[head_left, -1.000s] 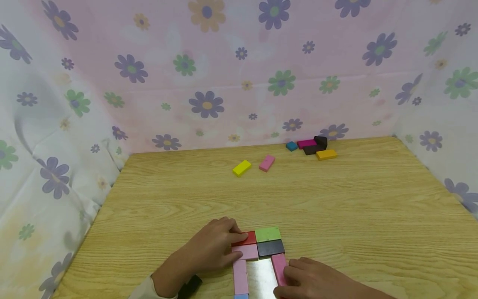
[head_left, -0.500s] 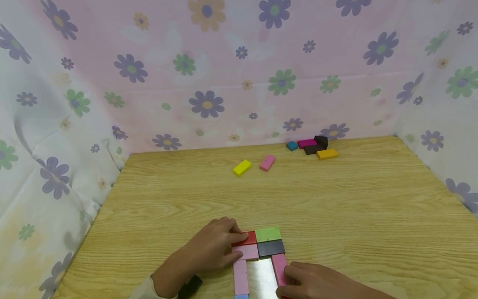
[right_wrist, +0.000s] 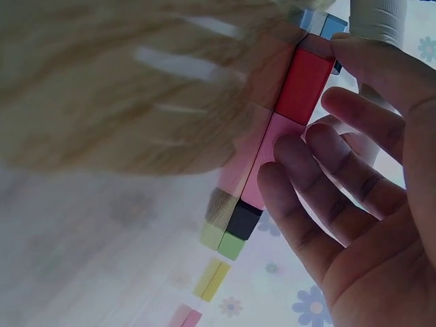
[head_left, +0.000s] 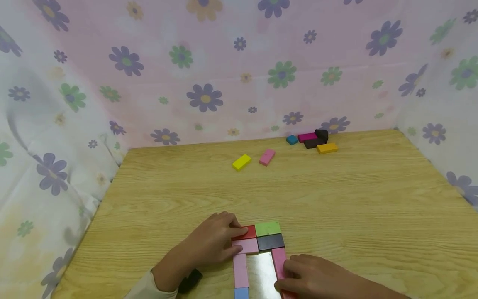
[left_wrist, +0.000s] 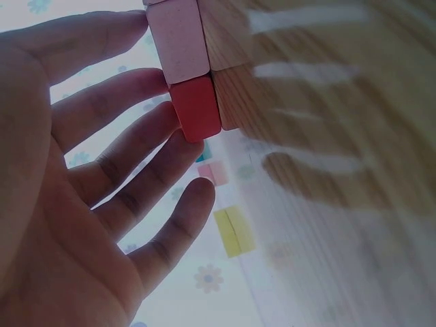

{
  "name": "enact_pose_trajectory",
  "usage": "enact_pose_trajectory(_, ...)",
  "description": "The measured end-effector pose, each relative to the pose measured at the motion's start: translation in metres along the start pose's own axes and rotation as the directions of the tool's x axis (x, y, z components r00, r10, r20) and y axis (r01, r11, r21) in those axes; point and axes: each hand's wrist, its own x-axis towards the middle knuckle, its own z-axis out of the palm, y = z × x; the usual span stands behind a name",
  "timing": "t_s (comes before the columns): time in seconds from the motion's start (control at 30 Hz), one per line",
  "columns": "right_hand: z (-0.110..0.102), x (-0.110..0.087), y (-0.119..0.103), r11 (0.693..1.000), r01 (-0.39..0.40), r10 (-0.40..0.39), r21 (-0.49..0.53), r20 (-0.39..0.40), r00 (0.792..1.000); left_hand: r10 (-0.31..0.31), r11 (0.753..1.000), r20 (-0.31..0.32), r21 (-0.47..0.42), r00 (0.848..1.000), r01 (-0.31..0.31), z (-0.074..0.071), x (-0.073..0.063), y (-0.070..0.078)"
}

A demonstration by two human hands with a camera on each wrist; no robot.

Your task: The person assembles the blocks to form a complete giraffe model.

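Note:
Flat coloured blocks form a frame on the table at the front. My left hand (head_left: 214,241) lies along its far left corner, fingertips on the red block (left_wrist: 196,109) and the pale pink block (head_left: 249,246). A green block (head_left: 268,228) and a black block (head_left: 270,241) adjoin these. Down the left side run another pale pink block (head_left: 240,270) and a blue block (head_left: 241,293). My right hand (head_left: 317,276) is at the right side, its loosely bent fingers against the pink block (right_wrist: 268,155) and its thumb near the end of a red block (right_wrist: 304,83).
Towards the back lie a yellow block (head_left: 241,162) and a pink block (head_left: 267,157). Farther right are blue (head_left: 292,140), magenta (head_left: 307,137), black (head_left: 313,143) and orange (head_left: 327,148) blocks. A dark object (head_left: 191,281) shows beside my left wrist. Flowered cloth (head_left: 205,50) encloses the table.
The head view has tilted slightly down, so everything sits higher in it and more of the blue block and the near red block shows. Both hands keep nearly the same places against the blocks.

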Motion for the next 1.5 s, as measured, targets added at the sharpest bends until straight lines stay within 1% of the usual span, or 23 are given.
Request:
enact_pose_trajectory(0.13, 0.0, 0.0, 0.0, 1.0, -0.001, 0.001, 0.013, 0.005, 1.0, -0.006, 1.0, 0.014, -0.009, 1.0, 0.006, 0.0, 0.0, 0.0)
enact_pose_trajectory(0.23, 0.0, 0.0, 0.001, 0.999, 0.002, -0.002, 0.038, 0.001, 1.0, -0.001, 1.0, 0.01, -0.005, 1.0, 0.001, 0.001, -0.001, 0.0)
enact_pose_trajectory(0.3, 0.0, 0.001, 0.003, 0.999, 0.017, -0.016, 0.029, -0.024, 1.0, 0.005, 1.0, 0.001, -0.001, 1.0, -0.005, 0.001, -0.001, 0.0)
enact_pose_trajectory(0.47, -0.002, 0.006, 0.007, 1.0, 0.001, -0.001, 0.002, -0.079, 0.997, 0.007, 1.0, -0.008, -0.005, 1.0, -0.007, 0.001, -0.001, 0.0)
enact_pose_trajectory(0.63, -0.007, 0.009, 0.009, 0.999, -0.04, 0.042, 0.021, -0.092, 0.995, 0.0, 1.0, 0.002, -0.01, 1.0, 0.0, 0.001, -0.001, 0.0)
enact_pose_trajectory(0.8, -0.015, 0.009, 0.013, 0.995, -0.094, 0.093, -0.012, -0.081, 0.992, -0.003, 1.0, 0.001, -0.006, 1.0, 0.003, 0.001, 0.0, -0.001)
enact_pose_trajectory(0.97, -0.021, 0.01, 0.023, 0.991, -0.126, 0.122, -0.041, -0.074, 0.99, -0.009, 1.0, 0.006, -0.004, 1.0, 0.01, 0.001, 0.001, -0.001)
enact_pose_trajectory(1.03, -0.024, 0.01, 0.028, 0.987, -0.161, 0.16, -0.021, -0.065, 0.985, -0.009, 1.0, 0.006, -0.001, 1.0, 0.009, 0.001, 0.0, -0.001)
enact_pose_trajectory(1.13, -0.029, 0.01, 0.038, 0.972, -0.236, 0.237, 0.007, -0.03, 0.971, -0.005, 1.0, 0.0, 0.0, 1.0, 0.005, 0.002, 0.0, -0.001)
enact_pose_trajectory(1.2, -0.033, 0.011, 0.047, 0.954, -0.301, 0.301, 0.001, -0.005, 0.954, -0.003, 1.0, -0.004, 0.001, 1.0, 0.003, 0.002, 0.0, -0.001)
enact_pose_trajectory(1.27, -0.036, 0.012, 0.057, 0.936, -0.35, 0.35, -0.029, 0.015, 0.937, -0.001, 1.0, -0.008, 0.001, 1.0, 0.001, 0.002, 0.0, -0.001)
enact_pose_trajectory(1.4, -0.038, 0.015, 0.082, 0.89, -0.44, 0.446, -0.118, 0.026, 0.895, 0.003, 1.0, -0.013, 0.006, 1.0, -0.003, 0.002, -0.001, -0.001)
enact_pose_trajectory(1.5, -0.037, 0.016, 0.101, 0.844, -0.511, 0.522, -0.164, 0.036, 0.852, 0.004, 1.0, -0.014, 0.008, 1.0, -0.004, 0.002, 0.0, 0.0)
